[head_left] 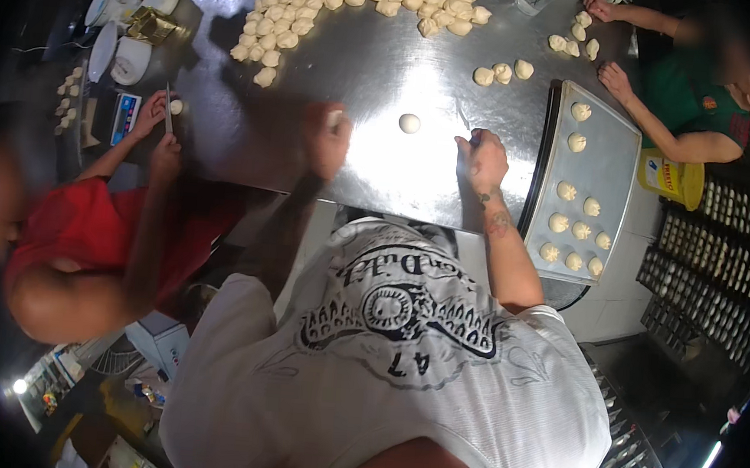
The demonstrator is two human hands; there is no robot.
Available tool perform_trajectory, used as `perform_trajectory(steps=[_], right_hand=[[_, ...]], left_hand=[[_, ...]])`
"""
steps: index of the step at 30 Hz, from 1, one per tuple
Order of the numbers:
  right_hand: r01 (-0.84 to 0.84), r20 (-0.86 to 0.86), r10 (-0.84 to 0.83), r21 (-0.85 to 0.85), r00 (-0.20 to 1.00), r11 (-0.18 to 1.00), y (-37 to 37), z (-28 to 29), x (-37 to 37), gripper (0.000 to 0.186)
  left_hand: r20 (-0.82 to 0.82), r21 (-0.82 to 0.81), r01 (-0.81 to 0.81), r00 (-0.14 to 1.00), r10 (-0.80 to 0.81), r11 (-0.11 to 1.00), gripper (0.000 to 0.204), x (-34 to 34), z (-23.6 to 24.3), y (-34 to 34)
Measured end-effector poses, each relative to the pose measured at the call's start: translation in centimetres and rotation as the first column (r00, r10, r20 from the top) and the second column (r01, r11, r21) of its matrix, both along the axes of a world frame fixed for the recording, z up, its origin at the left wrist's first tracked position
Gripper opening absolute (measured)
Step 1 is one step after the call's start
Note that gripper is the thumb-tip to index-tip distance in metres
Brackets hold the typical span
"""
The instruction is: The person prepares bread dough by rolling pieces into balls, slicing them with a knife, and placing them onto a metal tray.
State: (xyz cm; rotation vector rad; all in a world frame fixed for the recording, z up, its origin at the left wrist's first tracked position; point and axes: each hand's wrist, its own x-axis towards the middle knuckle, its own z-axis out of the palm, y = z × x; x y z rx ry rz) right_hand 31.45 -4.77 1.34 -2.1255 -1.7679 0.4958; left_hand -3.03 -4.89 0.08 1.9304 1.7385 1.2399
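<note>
My left hand (324,148), smeared by motion, is over the steel table with its fingers curled around a pale dough piece (335,120). To its right a smooth round dough ball (409,123) lies alone on the table, touched by neither hand. My right hand (489,162) rests near the table's front edge, closed around the dark handle of a knife (462,115). Its thin blade points away from me and slightly left.
Many dough pieces (299,11) cover the far steel table (225,137). A tray (602,154) of pleated dough balls stands right, beside a yellow bucket (673,178). A co-worker in red (131,243) holds a knife near a scale (126,119); another in green (684,99) works far right.
</note>
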Motion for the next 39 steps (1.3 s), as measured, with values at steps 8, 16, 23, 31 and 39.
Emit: perform_trajectory(steps=[8, 16, 23, 31, 39], right_hand=[[-0.256, -0.58, 0.153, -0.1, 0.8, 0.961, -2.7, 2.4, -0.2, 0.027], [-0.319, -0.219, 0.335, 0.105, 0.917, 0.942, -1.8, 6.0, -7.4, 0.036], [-0.362, -0.139, 0.348, -0.086, 0.927, 0.928, -6.6, 7.0, -4.0, 0.05], [-0.361, -0.106, 0.363, 0.041, 0.926, 0.932, -6.1, 6.9, -4.8, 0.04], [-0.243, -0.19, 0.247, 0.044, 0.95, 0.969, -2.4, 7.1, -7.8, 0.038]], left_hand=[[-0.048, -0.338, 0.105, 0.991, -0.129, 0.935, 0.059, 9.6, -0.3, -1.5], [-0.073, -0.217, 0.088, 0.992, -0.106, 0.972, 0.043, 10.2, -0.6, -1.8], [-0.01, -0.18, 0.085, 0.996, -0.088, 0.98, 0.042, 9.8, -0.3, -1.7], [-0.049, -0.363, 0.151, 0.982, -0.181, 0.919, 0.033, 9.8, -1.0, -1.1], [-0.026, -0.336, 0.242, 0.964, -0.266, 0.91, 0.041, 10.0, -1.7, -0.4]])
